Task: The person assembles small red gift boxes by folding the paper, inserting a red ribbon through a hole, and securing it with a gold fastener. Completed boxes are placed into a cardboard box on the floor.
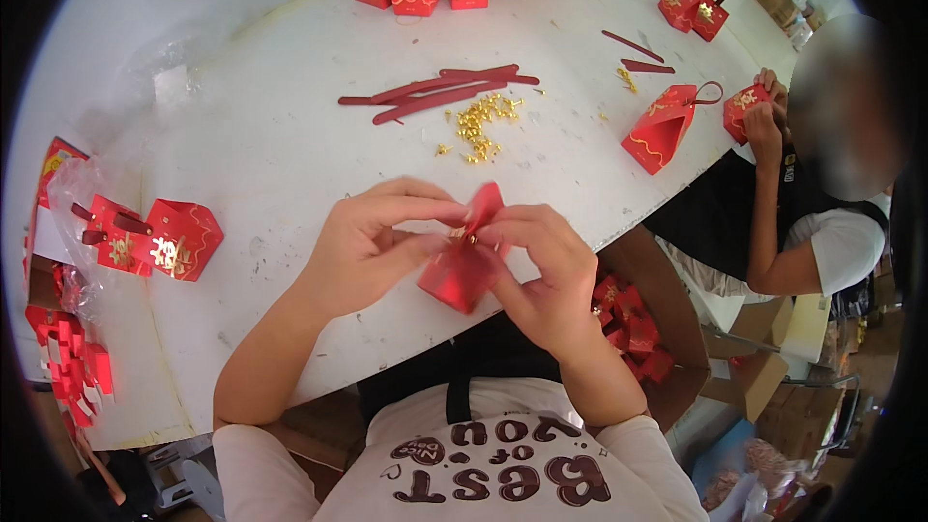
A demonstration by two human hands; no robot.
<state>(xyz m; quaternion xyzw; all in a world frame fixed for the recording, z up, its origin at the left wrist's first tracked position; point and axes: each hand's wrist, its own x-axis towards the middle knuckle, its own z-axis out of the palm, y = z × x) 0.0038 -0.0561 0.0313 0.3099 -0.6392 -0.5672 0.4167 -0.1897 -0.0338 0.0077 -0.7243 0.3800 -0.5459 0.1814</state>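
1. Step in hand (judged): closing the top of the red box [449,285] w/ a gold fastener [473,240]. Whether a strap is already fitted can't be told; fingers cover the joint.
2. Box pos.: btwn both hands, over the near edge of the white table [280,126], in front of the torso. Tilted; upper flap points up, away from wearer.
3. L hand [362,246]: thumb + index pinching the box's upper L part; other fingers curled. Slight blur; exact contact unclear.
4. R hand [551,280]: thumb + index pinching the R side, next to the fastener; other fingers bent behind.
5. Arm pose: both elbows bent and out to the sides, forearms angled inward, hands meeting at the centerline. L wrist approx. straight; palms facing each other.
6. Next move (judged) calls for: R pinch steady at the joint, L fingertips aligning the layers, fastener kept square to the hole. Risk: layers slip if either pinch loosens.
7. Supplies, far side of hands: dark-red straps [454,89], w/ loose gold fasteners [480,124] just beside.
8. Ref. pcs: red boxes w/ straps [184,240] at L; co-worker's hands [767,116] hold a similar box at R.
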